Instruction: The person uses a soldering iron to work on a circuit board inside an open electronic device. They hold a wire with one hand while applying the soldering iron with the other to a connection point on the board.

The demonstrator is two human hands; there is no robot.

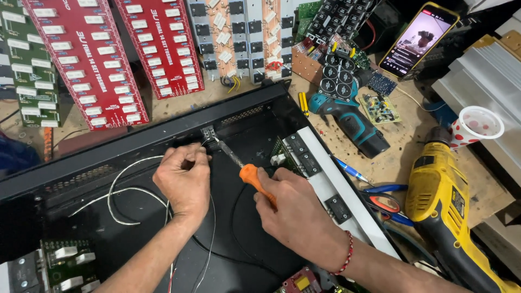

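orange handle first: our right hand (296, 209) grips the screwdriver (247, 171) tight. its long shaft slants up and left to the small connector (208, 132) on the black case's (163, 133) wall. our left hand (183, 176), nearer it, pinches the white wire (120, 190).

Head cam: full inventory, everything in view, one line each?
Metal case: 1, black, open, centre of bench.
Soldering iron: 1, orange handle, in right hand, tip at a connector on the case's back wall.
Wires: several, white, looped inside case.
Circuit boards: 2 red, top left; green ones at the left edge.
Cordless drill: 1, teal, right of case.
Power drill: 1, yellow, far right.
Phone: 1, yellow case, screen lit, top right.
Cup: 1, white with red dots, right.
Scissors: 1, red and blue handles, beside case.
Left hand: on wires near the connector.
Right hand: grips iron.
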